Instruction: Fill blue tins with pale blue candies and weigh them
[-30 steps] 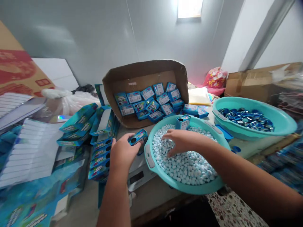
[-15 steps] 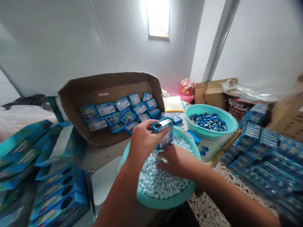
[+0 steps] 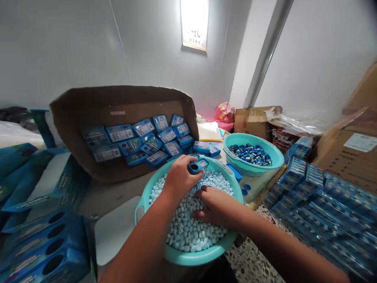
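My left hand (image 3: 181,175) grips a small blue box (image 3: 198,166) with a dark round opening in its top, over the far part of a turquoise basin (image 3: 191,258). White candy-like pellets (image 3: 194,236) fill this basin. Low among the pellets is my right hand (image 3: 216,204), its thumb and forefinger apart and touching them. Its other fingers are partly hidden, and I cannot see any pellets held in the palm.
A cardboard box (image 3: 118,94) with several blue packs (image 3: 131,146) stands behind the basin. At the right, a second turquoise basin (image 3: 250,169) holds shiny blue round pieces (image 3: 250,154). Open-topped blue boxes (image 3: 55,245) line the left; wrapped blue packs (image 3: 326,220) are stacked at the right.
The view has shifted slightly. The blue box in my left hand has tipped and sunk closer to the pellets. My right hand has drawn a little away from beneath it, thumb and forefinger now showing.
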